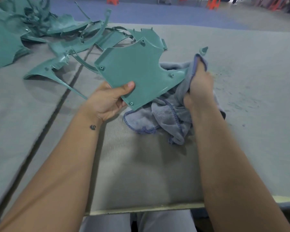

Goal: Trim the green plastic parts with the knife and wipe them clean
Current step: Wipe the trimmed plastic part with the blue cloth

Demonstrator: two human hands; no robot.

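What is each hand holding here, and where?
Left hand grips the green panel at its near corner; right hand clutches the grey cloth, bunched mid-cloth.

We get one head view only. It looks forward and down, close over the table [241, 114]; floor [157, 12] beyond.

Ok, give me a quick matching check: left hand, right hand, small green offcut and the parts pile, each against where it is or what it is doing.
Things:
1. left hand
2. right hand
3. small green offcut
4. pile of green parts

States:
A. lies alone on the table beyond the cloth
B. grips the grey cloth
C. heaped at the table's far left
D. holds the flat green panel by its near corner

Pairs: 1-D, 2-B, 3-A, 4-C
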